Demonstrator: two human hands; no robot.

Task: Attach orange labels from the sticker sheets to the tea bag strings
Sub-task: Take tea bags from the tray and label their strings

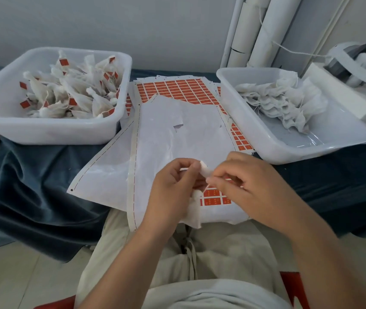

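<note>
My left hand point(173, 186) grips a white tea bag point(194, 210) whose body hangs below the palm over the near sheet. My right hand point(244, 181) pinches the bag's white top end point(206, 169) between thumb and fingers, close against the left hand. Just under both hands a few orange labels point(214, 197) remain on the mostly peeled sticker sheet point(177, 134). A fuller sheet of orange labels point(173, 88) lies further back. The string itself is too fine to make out.
A white bin point(50, 132) at the left holds several labelled tea bags. Another white bin point(311, 148) at the right holds unlabelled bags. A dark blue cloth point(32, 188) covers the table. White tubes point(258, 30) and a white machine point(356, 70) stand at the back right.
</note>
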